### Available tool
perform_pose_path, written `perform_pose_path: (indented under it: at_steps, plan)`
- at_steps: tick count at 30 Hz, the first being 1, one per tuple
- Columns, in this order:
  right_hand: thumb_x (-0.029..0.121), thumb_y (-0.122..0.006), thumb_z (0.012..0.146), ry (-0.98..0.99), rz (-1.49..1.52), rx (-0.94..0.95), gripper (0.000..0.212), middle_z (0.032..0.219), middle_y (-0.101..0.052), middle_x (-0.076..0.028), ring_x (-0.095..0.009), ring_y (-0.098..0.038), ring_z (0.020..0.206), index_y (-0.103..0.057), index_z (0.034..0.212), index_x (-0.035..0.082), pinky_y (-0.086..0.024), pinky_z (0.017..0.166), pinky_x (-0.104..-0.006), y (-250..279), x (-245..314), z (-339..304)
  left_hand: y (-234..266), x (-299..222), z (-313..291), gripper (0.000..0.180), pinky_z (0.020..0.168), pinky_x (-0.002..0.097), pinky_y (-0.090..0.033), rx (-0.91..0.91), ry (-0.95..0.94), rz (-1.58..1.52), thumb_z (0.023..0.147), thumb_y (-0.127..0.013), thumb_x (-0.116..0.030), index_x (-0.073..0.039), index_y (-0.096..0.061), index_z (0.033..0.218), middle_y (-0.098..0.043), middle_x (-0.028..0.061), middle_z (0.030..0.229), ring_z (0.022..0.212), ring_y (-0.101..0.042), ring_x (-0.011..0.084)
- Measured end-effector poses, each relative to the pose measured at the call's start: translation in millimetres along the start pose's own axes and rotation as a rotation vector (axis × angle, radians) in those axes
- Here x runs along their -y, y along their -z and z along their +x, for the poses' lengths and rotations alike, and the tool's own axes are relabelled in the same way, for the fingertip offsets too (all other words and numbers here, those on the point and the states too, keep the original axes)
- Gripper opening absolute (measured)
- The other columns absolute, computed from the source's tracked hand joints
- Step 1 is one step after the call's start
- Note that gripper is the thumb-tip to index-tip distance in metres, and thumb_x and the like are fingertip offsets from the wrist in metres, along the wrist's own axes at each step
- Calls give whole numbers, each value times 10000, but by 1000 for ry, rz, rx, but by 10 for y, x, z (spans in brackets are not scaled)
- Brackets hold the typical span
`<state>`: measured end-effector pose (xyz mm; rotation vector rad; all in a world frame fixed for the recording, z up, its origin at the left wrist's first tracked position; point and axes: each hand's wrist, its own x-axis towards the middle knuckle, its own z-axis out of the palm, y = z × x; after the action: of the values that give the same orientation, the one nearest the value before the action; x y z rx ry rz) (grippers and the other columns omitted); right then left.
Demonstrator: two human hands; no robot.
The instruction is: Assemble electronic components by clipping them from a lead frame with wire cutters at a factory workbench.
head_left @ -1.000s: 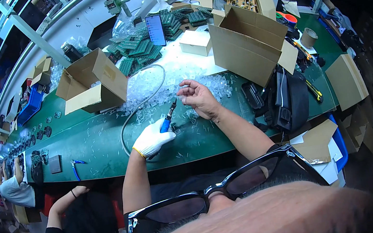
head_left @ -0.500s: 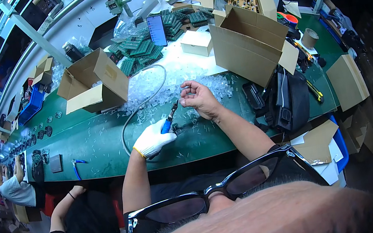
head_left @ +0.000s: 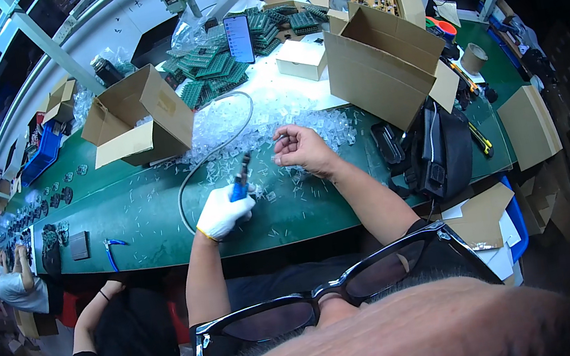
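Note:
My left hand [head_left: 225, 212], in a white knit glove, is closed round a blue-handled tool [head_left: 240, 185] with a narrow dark metal tip pointing up and away. The tip is slightly blurred. A grey hose [head_left: 181, 202] loops over the bench and drops behind the glove; where it ends is hidden. To the right, my bare right hand [head_left: 307, 153] has its thumb and fingers pinched together; whatever they hold is too small to make out. The tool tip and the right hand are apart. Just beyond both hands spreads a heap of small clear plastic pieces [head_left: 218, 135].
Open cardboard boxes [head_left: 136, 119] [head_left: 380, 73] flank the heap. Behind it are stacked green circuit boards [head_left: 213, 77], a phone [head_left: 239, 40] and a white box [head_left: 301, 60]. A black bag [head_left: 438, 154] lies right; blue-handled pliers [head_left: 113, 253] lie left. A co-worker's arm [head_left: 94, 316] is close at lower left.
My left hand has drawn left with the blue-handled tool, so its tip has come away from my right fingers. My right hand has barely moved.

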<state>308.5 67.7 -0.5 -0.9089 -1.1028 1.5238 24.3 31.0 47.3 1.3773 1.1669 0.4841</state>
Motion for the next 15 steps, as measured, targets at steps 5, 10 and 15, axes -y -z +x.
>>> perform_pose_path:
  at_steps: [5, 10, 15]
  plan:
    - [84, -830, 835, 152, -597, 181, 308, 953, -742, -69, -220, -730, 909, -732, 1125, 51, -594, 860, -361, -212, -111, -90, 338, 518, 80, 653, 868, 479, -588, 168, -159, -742, 876, -798, -140, 74, -531, 1432, -690, 139, 1047, 897, -702, 264]
    - [187, -850, 819, 268, -925, 220, 347, 1004, -745, -135, -320, -723, 913, -758, 1137, 85, -578, 849, -432, -346, -132, -97, 421, 703, 216, 669, 921, 507, -570, 236, -258, -890, 889, -811, -174, 66, -525, 1444, -698, 129, 1066, 951, -698, 279]
    - [15, -733, 836, 552, -1180, 194, 342, 1095, -737, -110, -349, -653, 1083, -744, 1170, 90, -547, 939, -454, -624, -139, 178, 434, 675, 200, 630, 916, 460, -581, 277, -253, -955, 905, -765, -115, 99, -521, 1444, -710, 150, 1063, 931, -708, 269]
